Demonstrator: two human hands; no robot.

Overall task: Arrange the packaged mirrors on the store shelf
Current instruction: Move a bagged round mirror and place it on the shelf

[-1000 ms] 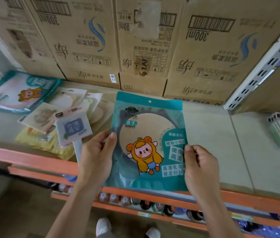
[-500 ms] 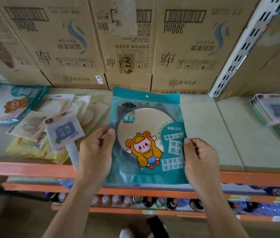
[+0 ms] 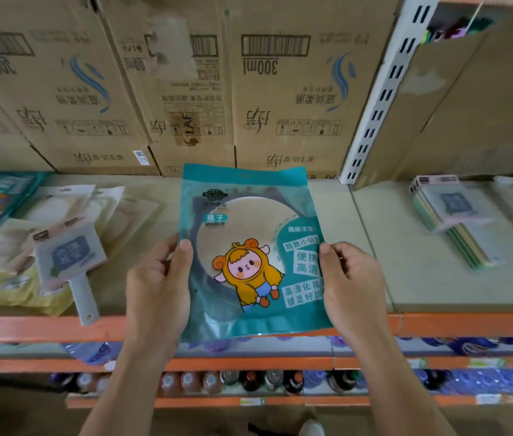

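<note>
Cardboard boxes (image 3: 186,89) behind orange-edged shelf (image 3: 469,324)

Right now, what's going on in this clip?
A person is stocking a store shelf. Both hands hold one teal mirror package by its side edges, the left hand on the left edge and the right hand on the right, printed front facing up, over the shelf's orange front rail. It has not been set down yet. A loose pile of other mirror packs lies to the left, a neater stack to the right, and cardboard boxes stand behind.
</note>
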